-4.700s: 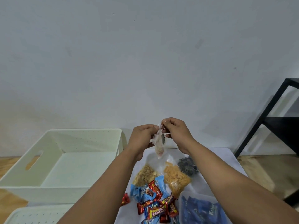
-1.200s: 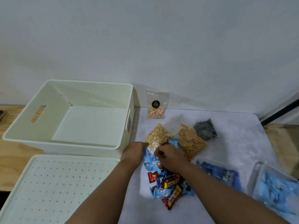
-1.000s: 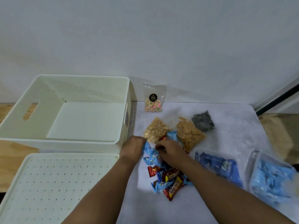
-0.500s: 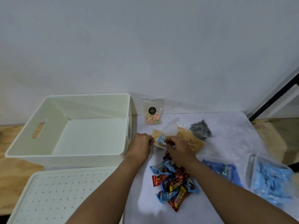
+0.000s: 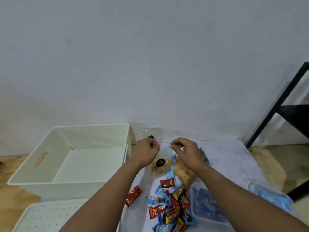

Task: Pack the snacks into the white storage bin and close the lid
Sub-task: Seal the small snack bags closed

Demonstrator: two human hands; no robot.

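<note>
1. The white bin (image 5: 80, 158) holds nothing; its lid (image 5: 50, 215) lies in front of it
2. Both the left hand (image 5: 147, 153) and right hand (image 5: 185, 152) pinch the top of a clear nut bag (image 5: 160, 165)
3. Candies (image 5: 170, 208) and other snacks still wait on the table (image 5: 234, 164)

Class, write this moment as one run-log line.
left hand: pinches clear nut bag top | right hand: pinches same | white bin: empty | lid: off

One head-worn view looks forward and down, close above the table (image 5: 234, 158); far edges seem slightly blurred.
</note>
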